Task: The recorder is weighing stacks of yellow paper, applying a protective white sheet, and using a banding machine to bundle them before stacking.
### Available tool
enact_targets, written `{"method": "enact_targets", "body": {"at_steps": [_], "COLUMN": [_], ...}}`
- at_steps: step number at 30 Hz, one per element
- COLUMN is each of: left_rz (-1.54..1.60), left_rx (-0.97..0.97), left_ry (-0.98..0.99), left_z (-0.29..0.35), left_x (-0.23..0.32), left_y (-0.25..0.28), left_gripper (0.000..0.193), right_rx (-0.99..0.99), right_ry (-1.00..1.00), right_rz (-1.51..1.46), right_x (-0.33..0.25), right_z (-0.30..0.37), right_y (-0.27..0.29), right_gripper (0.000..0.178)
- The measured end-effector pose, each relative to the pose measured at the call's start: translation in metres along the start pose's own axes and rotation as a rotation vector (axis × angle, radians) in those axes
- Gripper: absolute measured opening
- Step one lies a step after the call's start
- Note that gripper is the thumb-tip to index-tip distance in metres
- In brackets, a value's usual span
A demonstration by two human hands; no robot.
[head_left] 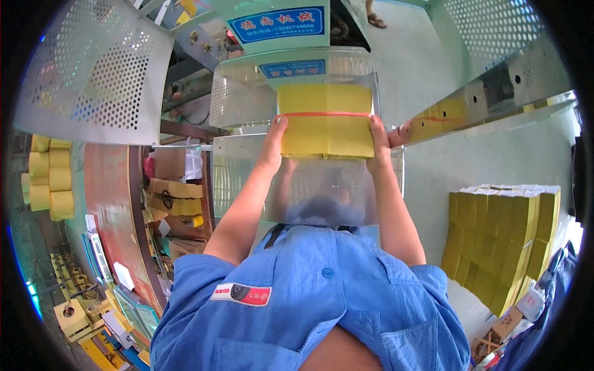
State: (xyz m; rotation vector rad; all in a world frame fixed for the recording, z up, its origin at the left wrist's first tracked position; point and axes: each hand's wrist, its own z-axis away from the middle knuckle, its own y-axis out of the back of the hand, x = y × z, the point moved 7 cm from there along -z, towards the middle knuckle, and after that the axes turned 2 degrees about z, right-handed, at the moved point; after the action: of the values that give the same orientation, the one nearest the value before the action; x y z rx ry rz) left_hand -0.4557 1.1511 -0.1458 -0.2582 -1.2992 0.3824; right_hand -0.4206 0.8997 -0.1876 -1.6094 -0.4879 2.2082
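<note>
Between my two hands is a thick bundle of yellow paper (pixel 327 137), with a red band (pixel 325 114) running across its top. My left hand (pixel 273 142) presses against the bundle's left side, thumb up near the band. On the opposite side my right hand (pixel 379 142) grips the edge the same way. Most of the fingers are hidden beneath or behind the paper. Under it lies a shiny metal tabletop (pixel 247 191) of a machine, which mirrors my arms and shirt.
Perforated metal panels (pixel 93 80) flank the machine at left and upper right. A blue sign (pixel 277 25) is fixed to its far housing. Stacked yellow bundles (pixel 495 241) stand on the floor at right. A reddish-brown table (pixel 111 204) is at left. A person's sandalled foot (pixel 376 21) shows far off.
</note>
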Motion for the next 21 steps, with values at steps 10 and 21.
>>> {"method": "enact_targets", "body": {"at_steps": [10,21], "left_rz": [-0.017,-0.073], "left_rx": [-0.024,-0.01], "left_ry": [0.039,0.049], "left_z": [-0.007,-0.008], "left_x": [-0.006,-0.001], "left_y": [-0.013,-0.012], "left_gripper": [0.07,0.065], "right_rx": [0.099,0.093], "right_ry": [-0.019,0.22], "right_rz": [-0.029,0.013], "right_x": [0.02,-0.02], "right_z": [-0.013,0.001], "right_y": [0.018,0.008], "right_gripper": [0.044,0.08]}}
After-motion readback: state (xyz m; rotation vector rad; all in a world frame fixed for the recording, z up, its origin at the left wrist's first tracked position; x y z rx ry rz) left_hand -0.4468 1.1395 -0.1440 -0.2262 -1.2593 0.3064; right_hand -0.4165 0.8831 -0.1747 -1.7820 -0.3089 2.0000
